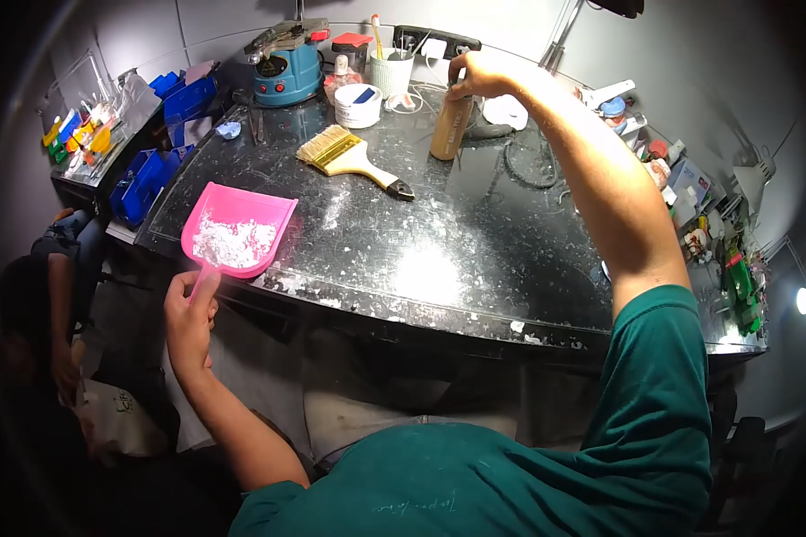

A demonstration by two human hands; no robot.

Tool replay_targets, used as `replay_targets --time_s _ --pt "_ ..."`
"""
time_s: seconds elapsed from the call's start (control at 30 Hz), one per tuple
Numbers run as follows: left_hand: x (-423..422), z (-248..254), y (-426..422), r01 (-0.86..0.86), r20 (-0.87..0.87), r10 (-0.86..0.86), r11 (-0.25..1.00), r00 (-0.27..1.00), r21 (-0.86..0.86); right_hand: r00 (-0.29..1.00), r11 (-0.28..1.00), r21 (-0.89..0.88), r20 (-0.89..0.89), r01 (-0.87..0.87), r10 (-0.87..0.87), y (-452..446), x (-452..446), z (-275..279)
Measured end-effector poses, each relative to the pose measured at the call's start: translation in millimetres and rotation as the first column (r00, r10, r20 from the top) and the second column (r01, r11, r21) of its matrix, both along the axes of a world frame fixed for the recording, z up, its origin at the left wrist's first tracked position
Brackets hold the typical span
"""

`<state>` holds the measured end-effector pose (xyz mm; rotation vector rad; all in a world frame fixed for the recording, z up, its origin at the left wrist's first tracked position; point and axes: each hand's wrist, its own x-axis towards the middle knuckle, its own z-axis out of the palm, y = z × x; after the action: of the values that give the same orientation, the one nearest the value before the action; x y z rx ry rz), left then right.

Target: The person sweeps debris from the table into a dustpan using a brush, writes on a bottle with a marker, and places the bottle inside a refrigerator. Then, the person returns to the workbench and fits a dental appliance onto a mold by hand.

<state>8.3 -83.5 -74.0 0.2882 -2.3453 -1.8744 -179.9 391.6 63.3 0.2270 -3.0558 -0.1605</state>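
Pink dustpan (pixel 228 201) loaded with white debris (pixel 237 242) rests at the near edge of the black workbench (pixel 358 251), my left hand (pixel 188 309) closed around its handle, as my right hand (pixel 479 76) pinches the top of a brown bottle (pixel 450 132); a wide brush (pixel 351 159) lies between.

Left hand (pixel 191 320) grips the handle of 1 pink dustpan (pixel 235 234) bearing white debris (pixel 228 242). Right hand (pixel 480 75) grasps the top of 1 tan bottle (pixel 450 130). Left of the right hand, 1 wide brush (pixel 350 157) lies on the black tabletop (pixel 358 251), apart from both hands.
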Motion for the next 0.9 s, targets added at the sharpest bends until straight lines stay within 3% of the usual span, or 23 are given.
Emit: replay_targets --time_s 0.03,0.1,0.13,0.17,0.2,0.23,0.27,0.4,0.6,0.63,0.73,0.77,0.83,0.9 --pt "1.2 0.0 -0.2 -0.004 0.002 0.004 1.0 1.0 0.0 0.976 0.996 0.032 -0.203 -0.08 0.085 -5.0 1.8 -0.5" --pt "3.7 0.1 -1.3 0.022 -0.009 -0.022 1.0 1.0 0.02 0.79 0.968 0.133 -0.559 -0.215 0.252 -20.1 4.8 -11.1" --pt "5.5 -0.3 -1.6 0.033 -0.014 -0.033 0.999 0.999 0.03 0.776 0.958 0.08 -0.57 -0.275 0.27 -39.1 10.9 -8.2" --pt "7.5 -1.3 -1.5 0.039 -0.024 -0.038 0.999 0.999 0.036 0.788 0.948 0.044 -0.545 -0.315 0.287 -60.3 25.1 -4.4" --pt "9.3 -2.4 -0.5 0.048 -0.034 -0.046 0.998 0.998 0.041 0.956 0.98 -0.072 -0.244 -0.183 0.161 -91.3 46.7 4.9" --pt "10.9 -2.6 0.8 0.061 -0.046 -0.059 0.997 0.997 0.046 0.982 0.984 -0.038 -0.072 -0.175 0.172 -102.3 44.3 -6.9" --pt "14.0 -0.9 1.9 0.067 -0.039 -0.065 0.996 0.997 0.061 0.966 0.996 0.038 0.249 -0.082 0.07 -129.9 66.4 -0.4" --pt "30.1 4.7 2.5 0.091 -0.04 -0.089 0.995 0.995 0.047 0.883 0.995 -0.075 0.46 -0.063 0.091 -135.1 36.9 -79.0" --pt "46.8 7.6 -1.0 0.041 -0.024 -0.041 0.999 0.999 0.014 0.982 0.972 -0.148 0.006 -0.185 0.188 -136.9 46.3 -63.1" --pt "48.6 9.5 -0.3 0.039 -0.031 -0.039 0.999 0.999 -0.002 0.97 0.974 -0.1 0.119 -0.201 0.212 -135.9 35.4 -57.5" --pt "53.9 19.9 3.8 0.083 -0.038 -0.087 0.993 0.996 -0.082 0.898 0.977 -0.211 0.434 0.016 0.078 -146.8 46.1 -50.2" --pt "54.0 21.9 5.6 0.105 -0.042 -0.11 0.989 0.993 -0.105 0.891 0.989 -0.15 0.448 -0.007 0.075 -146.8 49.0 -54.1" --pt "52.1 18.5 4.5 0.134 -0.056 -0.143 0.981 0.988 -0.142 0.943 0.99 -0.037 0.304 -0.133 0.138 -141.8 43.7 -79.8" --pt "50.7 20.4 6.3 0.151 -0.066 -0.166 0.972 0.984 -0.182 0.97 0.99 -0.028 0.194 -0.14 0.143 -135.0 45.2 -81.3"
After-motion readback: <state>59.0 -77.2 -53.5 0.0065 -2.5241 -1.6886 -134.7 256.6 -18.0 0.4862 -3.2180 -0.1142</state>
